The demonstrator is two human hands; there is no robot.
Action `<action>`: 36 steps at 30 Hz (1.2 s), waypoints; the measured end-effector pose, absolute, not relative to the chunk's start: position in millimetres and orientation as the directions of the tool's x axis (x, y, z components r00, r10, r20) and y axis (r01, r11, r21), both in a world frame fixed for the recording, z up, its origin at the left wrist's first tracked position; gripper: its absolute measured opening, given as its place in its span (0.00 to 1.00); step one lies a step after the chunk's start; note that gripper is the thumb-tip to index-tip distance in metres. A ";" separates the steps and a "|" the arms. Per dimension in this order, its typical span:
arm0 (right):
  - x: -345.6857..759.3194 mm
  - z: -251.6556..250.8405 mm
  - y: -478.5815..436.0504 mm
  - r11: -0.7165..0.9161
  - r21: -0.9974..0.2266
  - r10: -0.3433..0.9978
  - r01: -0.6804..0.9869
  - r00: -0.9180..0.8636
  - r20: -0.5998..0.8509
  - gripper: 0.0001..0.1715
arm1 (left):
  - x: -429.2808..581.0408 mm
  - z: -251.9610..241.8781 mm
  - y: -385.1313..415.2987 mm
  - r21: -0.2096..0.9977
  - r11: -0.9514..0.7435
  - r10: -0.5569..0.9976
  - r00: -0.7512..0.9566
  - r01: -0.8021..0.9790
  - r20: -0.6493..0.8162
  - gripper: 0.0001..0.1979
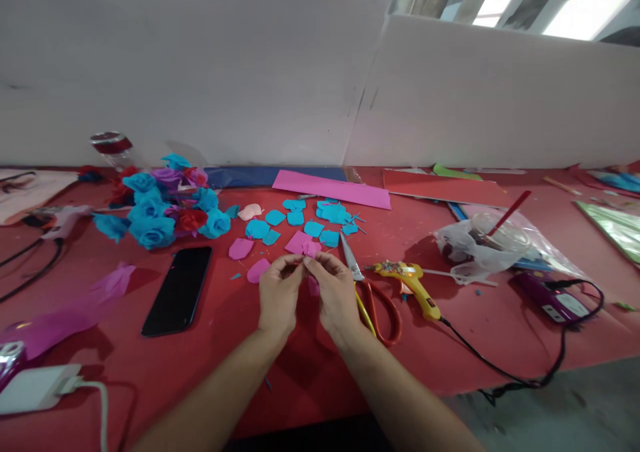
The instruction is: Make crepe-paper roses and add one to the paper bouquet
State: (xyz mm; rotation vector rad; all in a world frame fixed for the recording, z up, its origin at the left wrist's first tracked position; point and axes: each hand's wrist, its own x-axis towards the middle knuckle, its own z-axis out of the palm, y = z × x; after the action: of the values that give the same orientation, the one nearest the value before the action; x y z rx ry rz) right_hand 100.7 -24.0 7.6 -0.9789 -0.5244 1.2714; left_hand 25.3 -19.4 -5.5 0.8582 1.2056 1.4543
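Both my left hand (281, 289) and my right hand (334, 289) are closed in a pinch, fingertips meeting around a small pink paper flower (311, 247). Its lower part is hidden behind my thumbs. Loose pink paper petals (241, 248) lie left of my hands, and a pink piece (297, 241) shows just behind the fingertips. Farther back are several cut blue petals (330, 211). To the right of my right hand lie scissors (370, 292) with red handles and a yellow glue gun (413, 282) with its cord running right.
A bunch of blue, red and purple paper flowers (155, 205) stands at the left behind a black phone (178, 292). A pink paper strip (333, 189) lies at the back. On the right are a bagged cup (500, 235) with a red straw and a purple power strip (553, 299).
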 end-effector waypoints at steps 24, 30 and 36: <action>113.3 6.0 -26.5 -0.002 -0.965 0.984 -0.262 0.173 -0.049 0.08 | -2.5 12.9 -4.1 0.893 0.130 0.983 -0.061 -0.432 -0.173 0.11; 112.6 5.8 -25.6 -0.033 -0.941 0.980 -0.337 0.175 -0.097 0.08 | -12.9 17.9 0.3 0.850 0.209 0.966 -0.036 -0.483 -0.258 0.15; 111.4 7.9 -25.4 -0.043 -0.940 0.984 -0.339 0.149 -0.099 0.08 | -7.9 16.0 -4.0 0.930 0.208 0.978 0.056 -0.303 -0.200 0.09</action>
State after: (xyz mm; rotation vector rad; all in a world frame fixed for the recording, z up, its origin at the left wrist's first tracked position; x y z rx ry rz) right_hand 111.4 -25.4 7.9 -1.0788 -0.8043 1.2813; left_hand -7.9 -4.0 16.0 0.8431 1.0528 1.1713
